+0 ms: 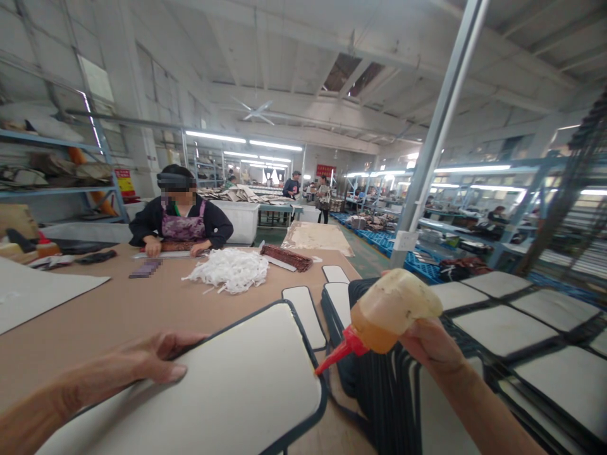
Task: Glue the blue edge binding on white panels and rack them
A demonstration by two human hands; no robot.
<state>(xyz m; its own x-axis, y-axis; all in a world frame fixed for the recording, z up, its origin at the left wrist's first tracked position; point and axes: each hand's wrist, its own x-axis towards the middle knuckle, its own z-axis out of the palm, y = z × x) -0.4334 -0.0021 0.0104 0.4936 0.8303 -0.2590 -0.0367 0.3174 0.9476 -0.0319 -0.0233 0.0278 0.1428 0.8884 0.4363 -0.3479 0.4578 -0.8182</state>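
A large white panel with rounded corners and a dark edge (213,379) is tilted in front of me. My left hand (142,360) grips its upper left side, thumb on the white face and fingers hidden beneath. Wrapped in my right hand (429,341) is a squeeze bottle (393,306) of amber liquid, turned so its red nozzle points down and left. The nozzle tip meets the panel's dark edge at the right side. A thin yellowish line shows along the inside of that edge. Smaller white panels (303,313) lie just beyond.
Dark-edged panels stand stacked (389,392) beneath my right hand; more lie in rows (507,328) at the right. A pile of white strips (230,268) and a brown bundle (289,258) rest on the brown table (142,297). Across it sits a person (183,218) with both hands on the tabletop.
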